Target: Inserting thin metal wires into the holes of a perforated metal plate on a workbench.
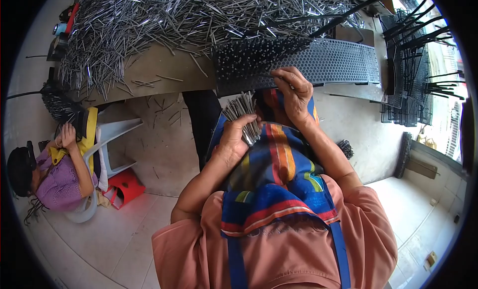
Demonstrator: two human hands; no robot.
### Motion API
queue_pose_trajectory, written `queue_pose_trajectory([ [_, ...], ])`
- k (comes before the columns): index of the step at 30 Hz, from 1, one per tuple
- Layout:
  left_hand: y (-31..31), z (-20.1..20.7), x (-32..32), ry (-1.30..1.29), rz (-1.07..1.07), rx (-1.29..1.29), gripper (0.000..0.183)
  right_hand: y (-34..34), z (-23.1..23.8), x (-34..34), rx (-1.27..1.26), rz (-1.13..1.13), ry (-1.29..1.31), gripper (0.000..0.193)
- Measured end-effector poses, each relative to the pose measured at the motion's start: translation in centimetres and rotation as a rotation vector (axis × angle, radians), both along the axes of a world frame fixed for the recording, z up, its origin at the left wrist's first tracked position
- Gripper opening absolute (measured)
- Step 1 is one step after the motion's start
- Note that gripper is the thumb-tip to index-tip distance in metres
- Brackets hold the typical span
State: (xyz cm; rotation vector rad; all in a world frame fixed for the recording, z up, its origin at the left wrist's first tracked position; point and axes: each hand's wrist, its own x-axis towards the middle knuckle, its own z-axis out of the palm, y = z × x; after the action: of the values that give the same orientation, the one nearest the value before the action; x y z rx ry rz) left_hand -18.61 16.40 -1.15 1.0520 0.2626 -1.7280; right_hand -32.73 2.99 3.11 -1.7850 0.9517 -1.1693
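A bundle of thin grey metal rods (pixel 241 110) stands upright in my left hand (pixel 236 133), its fingers wrapped around it just in front of my apron. My right hand (pixel 296 92) is raised at the near edge of a perforated metal plate (pixel 338 60), thumb and fingertips pinched together. A thin dark rod seems to stick out leftward from that pinch, though most of it is hard to make out. Many rods (pixel 264 57) stand in the holes of the plate's left part; rows of bare holes show on its right.
A big heap of loose rods (pixel 149 20) covers the brown tabletop (pixel 164 65). Black racks with long prongs (pixel 413 55) stand at the right. To the left, another person (pixel 64 179) sits on a pale plastic chair (pixel 94 159) by a red box (pixel 124 187).
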Motion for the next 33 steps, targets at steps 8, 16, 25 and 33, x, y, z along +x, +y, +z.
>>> queue_pose_trajectory([
  [8,-0.2,0.0,-0.6,0.018,0.024,-0.007,0.016,0.2,-0.4,-0.1,0.036,0.027,0.038,0.015],
  [16,-0.5,0.8,-0.7,0.093,0.093,0.056,0.025,-0.1,0.1,0.8,0.364,-0.141,0.021,0.013],
  [25,-0.8,0.4,-0.8,0.104,0.122,-0.021,0.027,-1.2,-0.6,2.5,-0.089,-0.018,0.294,0.014],
  [33,-1.0,0.5,-0.7,0.122,0.147,-0.037,0.025,-2.1,0.0,3.0,-0.172,0.024,0.385,0.016],
])
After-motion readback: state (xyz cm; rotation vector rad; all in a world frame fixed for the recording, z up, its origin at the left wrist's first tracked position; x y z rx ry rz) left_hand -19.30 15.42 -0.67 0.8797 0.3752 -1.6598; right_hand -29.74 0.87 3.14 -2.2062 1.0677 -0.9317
